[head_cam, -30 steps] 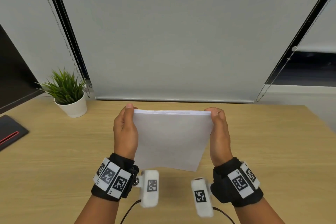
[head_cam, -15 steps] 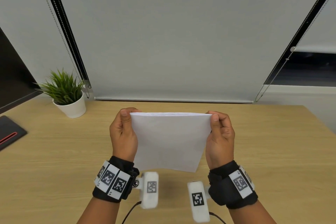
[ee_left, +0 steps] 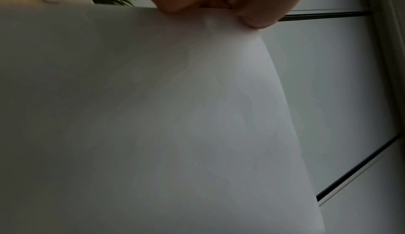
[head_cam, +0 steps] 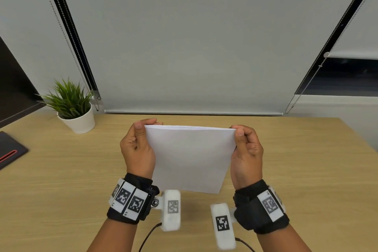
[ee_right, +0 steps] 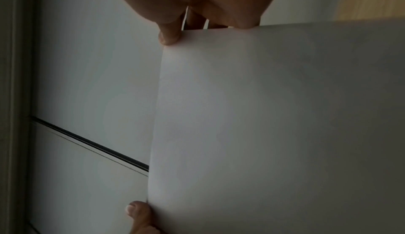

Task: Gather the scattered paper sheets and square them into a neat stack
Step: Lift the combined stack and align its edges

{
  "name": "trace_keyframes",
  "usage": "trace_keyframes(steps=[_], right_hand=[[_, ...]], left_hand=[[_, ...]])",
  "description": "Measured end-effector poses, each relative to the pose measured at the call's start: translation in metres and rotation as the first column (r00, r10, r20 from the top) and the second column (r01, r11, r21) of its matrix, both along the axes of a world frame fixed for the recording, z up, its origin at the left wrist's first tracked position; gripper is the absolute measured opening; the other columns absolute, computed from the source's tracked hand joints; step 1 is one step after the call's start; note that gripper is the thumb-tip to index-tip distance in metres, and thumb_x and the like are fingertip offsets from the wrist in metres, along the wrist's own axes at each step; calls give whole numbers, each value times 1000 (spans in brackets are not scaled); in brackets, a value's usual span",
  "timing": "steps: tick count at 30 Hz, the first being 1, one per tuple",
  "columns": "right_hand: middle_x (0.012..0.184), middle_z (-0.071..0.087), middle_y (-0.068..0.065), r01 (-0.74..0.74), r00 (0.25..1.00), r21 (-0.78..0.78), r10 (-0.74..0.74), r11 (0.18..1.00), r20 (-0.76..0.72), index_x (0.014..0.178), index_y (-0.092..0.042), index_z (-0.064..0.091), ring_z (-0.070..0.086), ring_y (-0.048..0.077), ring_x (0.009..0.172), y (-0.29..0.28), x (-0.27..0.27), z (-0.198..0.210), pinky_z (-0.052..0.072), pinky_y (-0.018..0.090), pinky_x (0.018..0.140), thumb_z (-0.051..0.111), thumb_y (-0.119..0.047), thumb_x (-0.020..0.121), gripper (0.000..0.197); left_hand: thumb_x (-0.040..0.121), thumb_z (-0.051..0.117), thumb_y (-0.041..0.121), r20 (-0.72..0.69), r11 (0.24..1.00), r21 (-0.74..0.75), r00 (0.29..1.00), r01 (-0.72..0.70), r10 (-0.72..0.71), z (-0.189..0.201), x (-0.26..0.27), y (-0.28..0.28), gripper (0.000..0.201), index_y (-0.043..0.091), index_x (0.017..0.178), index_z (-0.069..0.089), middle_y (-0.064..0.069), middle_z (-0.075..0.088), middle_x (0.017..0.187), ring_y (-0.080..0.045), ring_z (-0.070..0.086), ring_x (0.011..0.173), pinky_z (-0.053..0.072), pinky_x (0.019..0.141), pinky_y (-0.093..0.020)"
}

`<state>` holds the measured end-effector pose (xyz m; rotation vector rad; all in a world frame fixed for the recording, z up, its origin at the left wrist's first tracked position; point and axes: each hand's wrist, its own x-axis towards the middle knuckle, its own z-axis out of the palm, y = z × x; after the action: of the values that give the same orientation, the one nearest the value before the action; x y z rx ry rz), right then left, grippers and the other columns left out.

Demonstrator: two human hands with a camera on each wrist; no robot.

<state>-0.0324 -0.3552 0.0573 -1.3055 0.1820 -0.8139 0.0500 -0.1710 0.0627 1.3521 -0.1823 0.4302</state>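
A stack of white paper sheets (head_cam: 190, 157) stands upright on its lower edge over the wooden desk (head_cam: 61, 170), held between both hands. My left hand (head_cam: 138, 147) grips the stack's left edge, thumb at the top corner. At the right edge my right hand (head_cam: 246, 149) pinches the top corner with curled fingers. The sheets' top edges look nearly flush. In the left wrist view the paper stack (ee_left: 153, 116) fills the frame under my left hand (ee_left: 219, 0). In the right wrist view the paper stack (ee_right: 274, 125) is pinched at its corner by my right hand (ee_right: 197, 7).
A small potted plant (head_cam: 71, 106) in a white pot stands at the desk's back left. A dark flat device with a red stripe (head_cam: 9, 153) lies at the left edge. Roller blinds (head_cam: 194, 37) hang behind the desk.
Both hands have curled more tightly round the stack's upper corners and shifted slightly. The stack stays upright in about the same place.
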Motion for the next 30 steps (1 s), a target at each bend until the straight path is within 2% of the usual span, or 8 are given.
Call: trace_keyframes(steps=[5, 8, 13, 15, 18, 21, 26, 30], right_hand=[[101, 69, -3, -178, 979, 38, 181, 983, -92, 119, -17, 53, 67, 9, 86, -4, -3, -12, 56, 22, 68, 59, -20, 80, 40], [113, 65, 6, -285, 930, -51, 264, 957, -256, 121, -19, 50, 67, 10, 96, -10, -6, -25, 55, 22, 72, 60, -3, 85, 41], [122, 60, 1, -323, 889, -120, 257, 939, -379, 127, -30, 41, 63, 6, 106, -14, -6, -47, 54, 25, 85, 50, 8, 91, 53], [124, 58, -3, -322, 882, -150, 238, 935, -407, 127, -34, 38, 61, 4, 109, -14, -7, -52, 53, 24, 88, 48, 6, 92, 54], [127, 56, -6, -325, 869, -198, 209, 925, -448, 128, -39, 35, 57, 3, 114, -14, -10, -58, 49, 26, 96, 47, 3, 93, 55], [129, 53, -10, -337, 851, -234, 188, 912, -491, 134, -34, 29, 54, -4, 115, -13, -11, -64, 45, 19, 98, 48, -1, 94, 56], [126, 51, -16, -364, 836, -357, 133, 860, -533, 136, -24, 27, 50, -17, 111, -15, -13, -68, 41, 4, 93, 49, -4, 95, 51], [126, 57, -5, -401, 809, -502, 39, 766, -587, 141, -12, 26, 55, 2, 115, -22, -15, -73, 47, 29, 101, 50, -14, 95, 52]], left_hand=[[105, 29, 18, -1, 1000, 5, 1000, 3, -3, -4, 3, 3, 43, 23, 82, 65, 24, 70, 71, 8, 61, 63, 47, 56, -7], [104, 28, 22, 18, 1000, -1, 1000, 9, -9, -5, 4, 2, 42, 21, 80, 62, 23, 68, 69, 9, 59, 63, 46, 57, -6], [82, 39, 74, 59, 982, -13, 981, 187, -186, -7, 9, 10, 54, 26, 91, 61, 15, 64, 80, -4, 60, 71, 50, 58, -16], [72, 56, 72, 34, 946, 37, 946, 322, -324, -14, 11, 19, 62, 22, 108, 53, 12, 60, 92, -6, 60, 79, 51, 61, -14], [54, 77, 63, -120, 866, 232, 897, 443, -426, -41, 12, 36, 84, 25, 121, 43, 8, 61, 110, 6, 65, 94, 54, 72, -14], [57, 62, 34, -225, 832, 273, 873, 482, -432, -72, 10, 46, 58, 35, 114, 47, 12, 67, 105, 7, 63, 96, 51, 77, -20], [60, 54, 34, -332, 825, 249, 845, 507, -419, -90, 5, 44, 46, 27, 105, 57, 26, 73, 95, 4, 68, 91, 52, 73, -10], [71, 65, 30, -380, 822, 288, 847, 491, -373, -96, 9, 47, 32, 22, 102, 64, 10, 76, 94, 0, 69, 89, 51, 80, -18]])
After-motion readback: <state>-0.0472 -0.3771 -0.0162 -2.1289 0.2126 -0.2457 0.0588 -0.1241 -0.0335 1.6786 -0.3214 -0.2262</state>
